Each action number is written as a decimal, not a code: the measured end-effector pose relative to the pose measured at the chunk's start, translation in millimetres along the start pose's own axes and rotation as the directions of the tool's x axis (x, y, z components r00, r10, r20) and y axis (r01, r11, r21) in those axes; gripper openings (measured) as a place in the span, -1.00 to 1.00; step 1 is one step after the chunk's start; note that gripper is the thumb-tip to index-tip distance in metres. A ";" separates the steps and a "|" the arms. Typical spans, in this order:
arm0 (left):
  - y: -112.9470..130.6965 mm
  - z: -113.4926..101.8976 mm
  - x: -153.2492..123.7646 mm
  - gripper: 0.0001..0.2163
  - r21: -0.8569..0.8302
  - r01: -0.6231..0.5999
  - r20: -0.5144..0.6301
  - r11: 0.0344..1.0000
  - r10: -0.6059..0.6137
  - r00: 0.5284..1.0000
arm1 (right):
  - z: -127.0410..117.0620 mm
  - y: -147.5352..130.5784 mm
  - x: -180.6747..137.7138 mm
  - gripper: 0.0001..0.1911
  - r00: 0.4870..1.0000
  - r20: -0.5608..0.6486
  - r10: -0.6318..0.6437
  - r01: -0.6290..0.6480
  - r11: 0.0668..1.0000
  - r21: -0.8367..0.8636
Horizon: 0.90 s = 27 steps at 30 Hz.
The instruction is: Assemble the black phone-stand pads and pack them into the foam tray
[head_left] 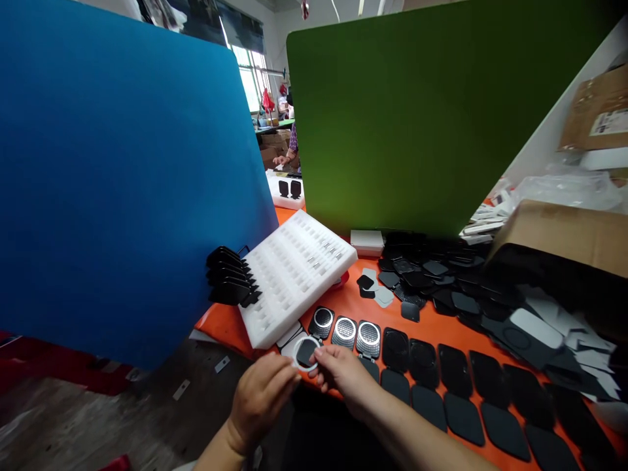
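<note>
Both my hands meet at the near edge of the orange table (426, 320). My left hand (262, 399) and my right hand (343, 373) pinch a small white ring with a dark round centre (306, 353) between their fingertips, held just above the table edge. Right behind it lie three black pads with round silver mesh discs (346, 330) in a row. Further right, two rows of plain black rounded pads (456, 386) run along the table front.
A white foam tray with many slots (294, 278) leans at the left, black pads (230, 275) stacked upright beside it. A heap of loose black pads (441, 275), a cardboard box (564, 239), and blue (112, 176) and green (422, 118) screens stand behind. Another person's hand (282, 159) works far back.
</note>
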<state>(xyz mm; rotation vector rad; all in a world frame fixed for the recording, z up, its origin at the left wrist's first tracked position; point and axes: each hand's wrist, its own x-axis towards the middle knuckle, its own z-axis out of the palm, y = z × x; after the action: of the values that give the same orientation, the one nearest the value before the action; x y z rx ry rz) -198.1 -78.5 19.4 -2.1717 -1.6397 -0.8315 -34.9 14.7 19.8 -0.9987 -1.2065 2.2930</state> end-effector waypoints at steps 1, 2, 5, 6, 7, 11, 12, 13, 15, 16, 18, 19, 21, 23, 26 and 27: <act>-9.2 -0.1 3.4 -0.78 0.057 0.076 -0.001 0.996 -0.076 0.997 | -10.4 -3.1 -0.5 -0.56 0.998 -0.036 -0.051 0.048 0.996 -0.071; -20.1 0.0 6.6 -0.78 0.132 0.179 0.000 0.975 -0.180 0.984 | -24.9 -7.1 -2.3 -0.57 0.989 -0.079 -0.121 0.107 0.981 -0.164; -54.6 5.6 12.6 -0.75 0.337 0.418 0.103 0.844 -0.474 0.874 | -83.6 -23.9 -16.9 -0.61 0.897 -0.231 -0.378 0.220 0.833 -0.507; -64.2 9.3 13.0 -0.73 0.323 0.422 0.156 0.847 -0.488 0.859 | -103.9 -30.5 -24.1 -0.61 0.855 -0.281 -0.436 0.197 0.774 -0.602; -72.1 13.1 13.0 -0.72 0.286 0.423 0.194 0.860 -0.484 0.853 | -122.4 -36.9 -31.7 -0.61 0.819 -0.321 -0.477 0.149 0.715 -0.683; -82.6 14.6 15.3 -0.71 0.060 0.541 0.171 0.839 -0.543 0.822 | -165.0 -52.1 -52.3 -0.65 0.815 -0.281 -0.507 -0.032 0.444 -0.896; -80.0 10.3 17.3 -0.70 0.026 0.598 0.120 0.801 -0.596 0.794 | -167.9 -52.5 -53.1 -0.66 0.836 -0.248 -0.489 -0.052 0.380 -0.924; -75.2 5.1 19.9 -0.71 0.002 0.654 0.058 0.757 -0.653 0.755 | -168.8 -51.8 -52.3 -0.67 0.856 -0.218 -0.468 -0.065 0.321 -0.945; -59.6 -4.1 26.0 -0.73 -0.069 0.737 -0.050 0.672 -0.740 0.670 | -167.7 -48.8 -47.9 -0.67 0.885 -0.176 -0.430 -0.088 0.218 -0.972; -48.8 -6.0 29.3 -0.74 -0.134 0.750 -0.045 0.648 -0.760 0.649 | -166.9 -47.2 -45.1 -0.67 0.894 -0.166 -0.415 -0.104 0.168 -0.980; -21.7 -1.1 36.6 -0.75 -0.302 0.721 0.109 0.623 -0.729 0.676 | -166.6 -44.6 -39.9 -0.67 0.908 -0.164 -0.386 -0.152 0.062 -0.986; -5.8 5.8 40.7 -0.75 -0.387 0.686 0.238 0.616 -0.652 0.720 | -167.3 -43.7 -37.9 -0.68 0.913 -0.167 -0.371 -0.174 0.015 -0.985; 27.7 26.5 49.9 -0.75 -0.483 0.619 0.442 0.619 -0.438 0.783 | -169.5 -42.5 -35.1 -0.69 0.921 -0.177 -0.348 -0.206 -0.046 -0.978; 58.8 51.3 60.5 -0.75 -0.536 0.512 0.522 0.671 -0.213 0.826 | -171.5 -41.4 -33.1 -0.69 0.922 -0.185 -0.341 -0.219 -0.065 -0.973; 89.7 85.1 76.8 -0.75 -0.517 0.419 0.564 0.747 -0.071 0.823 | -171.9 -39.8 -30.1 -0.70 0.920 -0.197 -0.340 -0.234 -0.074 -0.969; 95.1 94.2 81.7 -0.75 -0.493 0.406 0.574 0.769 -0.063 0.816 | -171.4 -39.8 -29.2 -0.71 0.919 -0.200 -0.340 -0.239 -0.076 -0.968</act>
<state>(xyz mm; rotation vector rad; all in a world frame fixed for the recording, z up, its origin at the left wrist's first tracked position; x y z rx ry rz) -67.9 7.7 4.6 -2.8659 -2.2015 -0.9864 109.7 116.9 -1.2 -1.6185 -2.7158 0.4413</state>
